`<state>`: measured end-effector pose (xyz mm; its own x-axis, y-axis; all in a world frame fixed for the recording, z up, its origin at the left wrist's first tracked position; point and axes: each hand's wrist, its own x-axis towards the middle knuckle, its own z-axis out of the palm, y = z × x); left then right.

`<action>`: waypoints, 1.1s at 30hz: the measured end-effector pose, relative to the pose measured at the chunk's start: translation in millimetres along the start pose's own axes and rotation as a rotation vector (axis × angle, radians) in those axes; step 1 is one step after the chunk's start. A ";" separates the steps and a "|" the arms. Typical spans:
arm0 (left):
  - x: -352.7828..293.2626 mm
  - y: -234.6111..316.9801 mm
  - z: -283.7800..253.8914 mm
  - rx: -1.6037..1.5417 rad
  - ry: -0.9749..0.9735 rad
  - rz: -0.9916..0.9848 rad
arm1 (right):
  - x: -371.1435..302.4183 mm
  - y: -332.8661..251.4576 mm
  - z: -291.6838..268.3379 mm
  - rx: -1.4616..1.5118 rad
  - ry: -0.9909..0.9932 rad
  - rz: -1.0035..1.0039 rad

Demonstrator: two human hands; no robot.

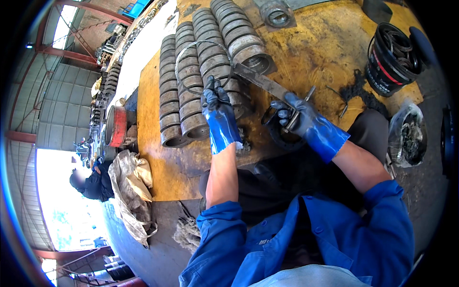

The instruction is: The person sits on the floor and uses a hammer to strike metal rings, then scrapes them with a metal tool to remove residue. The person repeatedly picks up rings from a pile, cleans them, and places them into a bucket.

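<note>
My left hand [218,103], in a blue rubber glove, is closed with its fingers at the lower edge of a thin metal ring [204,41]. The ring is raised in front of rows of grey metal cylinders [193,122]. In my right hand [306,117], also gloved, is a long flat metal strip, file-like [263,83], its far end touching or very near the ring's right side. A short metal rod [310,93] also sticks out from among the right fingers. Below that hand lies a dark round metal part [283,136], partly hidden by the glove.
A black bucket [385,83] of dark rings stands at the right, near a clear plastic bag [406,136]. One more cylinder [278,15] sits at the back. Left are a red round part [116,126], a crumpled sack [131,191] and another person [98,184].
</note>
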<state>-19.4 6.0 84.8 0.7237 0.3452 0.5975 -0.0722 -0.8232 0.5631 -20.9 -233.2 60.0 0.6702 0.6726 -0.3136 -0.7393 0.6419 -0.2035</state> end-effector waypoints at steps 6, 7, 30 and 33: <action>3.9 -13.8 0.4 0.229 0.051 0.087 | -3.9 -1.8 3.7 0.013 0.048 0.035; 3.6 -17.0 4.0 -0.044 0.069 0.061 | -4.4 -1.3 4.1 0.006 0.059 0.055; -9.5 0.5 -11.6 -0.853 -0.128 -0.357 | -4.0 -27.5 -11.9 0.049 -0.028 -0.032; -8.9 -8.1 -15.4 -0.840 -0.214 -0.307 | -9.9 -30.1 -8.6 0.028 0.007 -0.053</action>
<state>-35.8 16.5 83.7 0.8991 0.3347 0.2822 -0.2703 -0.0827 0.9592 -5.8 -262.4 61.2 0.7075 0.6351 -0.3099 -0.7009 0.6865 -0.1934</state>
